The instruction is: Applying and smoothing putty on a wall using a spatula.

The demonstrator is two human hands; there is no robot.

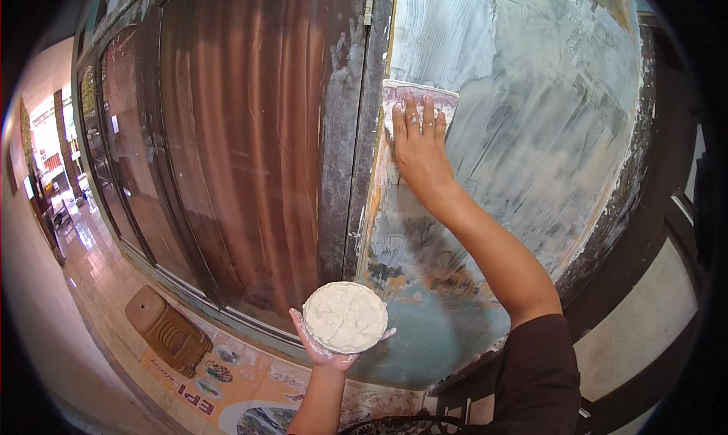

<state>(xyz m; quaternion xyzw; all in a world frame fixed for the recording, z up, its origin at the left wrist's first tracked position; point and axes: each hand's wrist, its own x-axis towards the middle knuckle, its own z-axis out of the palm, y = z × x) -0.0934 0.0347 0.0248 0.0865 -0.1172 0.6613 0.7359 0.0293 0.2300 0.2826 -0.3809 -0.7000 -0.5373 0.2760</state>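
Flat spreader [440,101]: against the grey panel [531,147]; beneath the right fingers, jutting toward twelve o'clock
Right hand [419,153]: pressed on the spreader, fingers slightly apart; thumb hidden
White paste [345,317]: round mass, seven o'clock from the spreader; cradled by the left hand [331,358]

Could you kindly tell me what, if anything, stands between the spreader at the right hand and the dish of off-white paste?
Nothing visible stands between the spreader under the right hand and the dish of off-white paste in the left hand; the paste's top is uncovered.
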